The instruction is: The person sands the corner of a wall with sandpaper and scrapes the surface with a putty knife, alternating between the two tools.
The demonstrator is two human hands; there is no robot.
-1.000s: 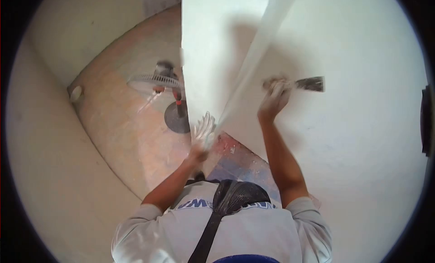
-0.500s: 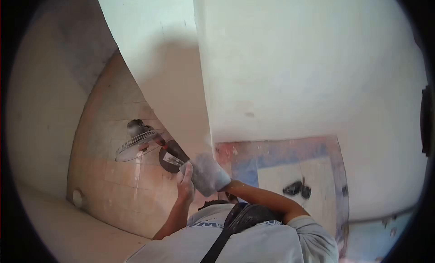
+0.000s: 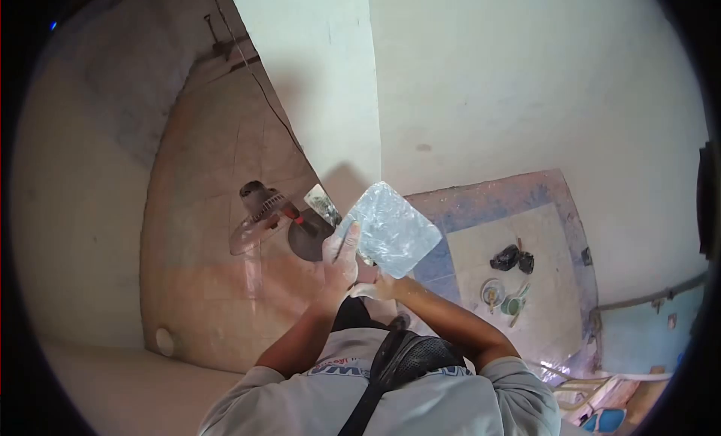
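Note:
My left hand (image 3: 342,252), dusted white, is closed with its thumb up at the left corner of a square, putty-smeared plate (image 3: 396,229). A narrow scraper blade (image 3: 321,205) with dark and white smears sticks out past the fingers of that hand; its handle is hidden. At the plate's lower corner, my right hand (image 3: 387,286) is closed on it, with the fingers mostly covered. The plate is tilted, its pale, streaked face toward me. Right beyond both hands stands a white wall corner (image 3: 378,98).
A standing fan (image 3: 263,207) with a round dark base (image 3: 309,237) is on the tiled floor to the left. On the right floor lie a black bag (image 3: 507,257), a round bowl (image 3: 493,293) and a green container (image 3: 514,307). A cable (image 3: 263,94) runs beside the wall edge.
The plate has risen and turned, so its smeared face now shows flat toward me. Both hands have moved up and right in the view. The bowl and green container have come into sight.

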